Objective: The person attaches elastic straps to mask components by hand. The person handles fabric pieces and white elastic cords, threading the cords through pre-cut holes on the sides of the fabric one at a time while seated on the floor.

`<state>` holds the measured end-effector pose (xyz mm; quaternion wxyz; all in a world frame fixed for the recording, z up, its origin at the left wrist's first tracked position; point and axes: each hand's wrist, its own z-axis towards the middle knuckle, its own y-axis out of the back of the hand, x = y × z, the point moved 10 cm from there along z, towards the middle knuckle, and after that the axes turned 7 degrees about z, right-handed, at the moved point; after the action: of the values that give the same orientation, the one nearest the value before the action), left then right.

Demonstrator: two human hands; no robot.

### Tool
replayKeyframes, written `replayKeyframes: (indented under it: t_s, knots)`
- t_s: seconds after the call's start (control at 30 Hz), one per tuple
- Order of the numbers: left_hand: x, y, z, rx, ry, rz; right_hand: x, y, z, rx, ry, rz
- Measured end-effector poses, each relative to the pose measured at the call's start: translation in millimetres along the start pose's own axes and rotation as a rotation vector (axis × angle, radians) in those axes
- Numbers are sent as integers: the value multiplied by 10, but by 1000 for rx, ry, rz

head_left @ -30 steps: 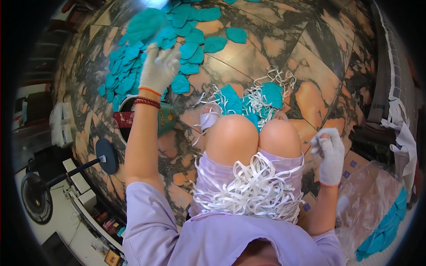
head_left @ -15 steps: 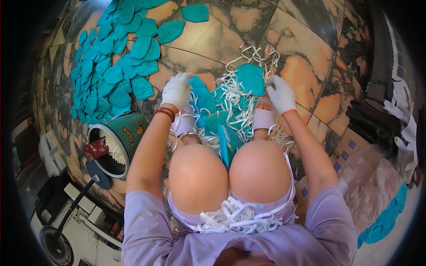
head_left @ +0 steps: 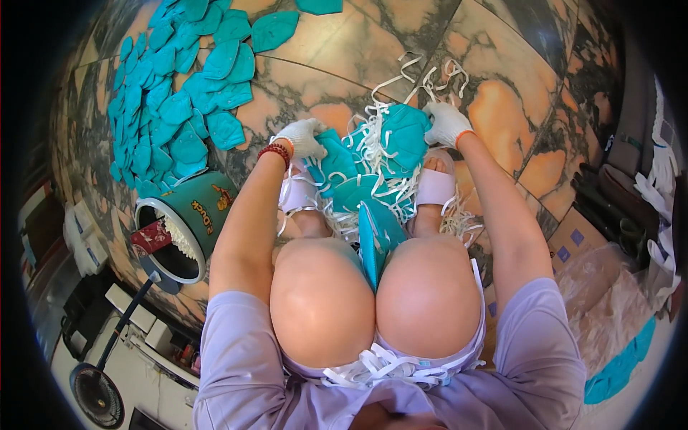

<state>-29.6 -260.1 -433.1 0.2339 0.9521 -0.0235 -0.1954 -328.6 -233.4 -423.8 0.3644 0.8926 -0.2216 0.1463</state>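
Observation:
White knit gloves cover both hands. My left hand (head_left: 302,138) is closed at the outer edge of a teal folded face mask (head_left: 338,163) in front of my left foot. My right hand (head_left: 446,125) is closed at the right edge of another teal face mask (head_left: 405,136); its fingertips are partly hidden. White elastic straps (head_left: 369,136) tangle over and between these masks. Between my knees stands a folded teal mask (head_left: 369,247), held upright. More white straps (head_left: 387,365) lie bunched in my lap.
A large heap of teal masks (head_left: 168,93) spreads over the marble floor at far left. Nearer stands a green bucket (head_left: 208,208) with white contents, beside a black fan (head_left: 97,394). At right are a cardboard box (head_left: 573,240), clear plastic (head_left: 595,287) and dark boots (head_left: 609,201).
My left hand has come slightly nearer and inward. My right hand has moved a little up and left, against the mask's edge. Straps beyond the masks have shifted, and the whole view has tilted slightly.

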Motion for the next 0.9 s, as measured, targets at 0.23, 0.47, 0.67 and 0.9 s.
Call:
replayKeyframes:
  t_s: [0.23,0.47,0.67,0.9]
  knots:
    - [-501,279,-543,-146,-8,224,-37,196,-800,-398,1,599]
    - [-1061,673,-1529,-421,-182,303,480,667,-1629,-742,209,524]
    - [-1599,1002,-2246,-633,-529,199,983,1109,-2182,-882,415,615]
    - [-2157,1469,-2884,-596,-648,-432,1781,1647,-2927,-809,723,847]
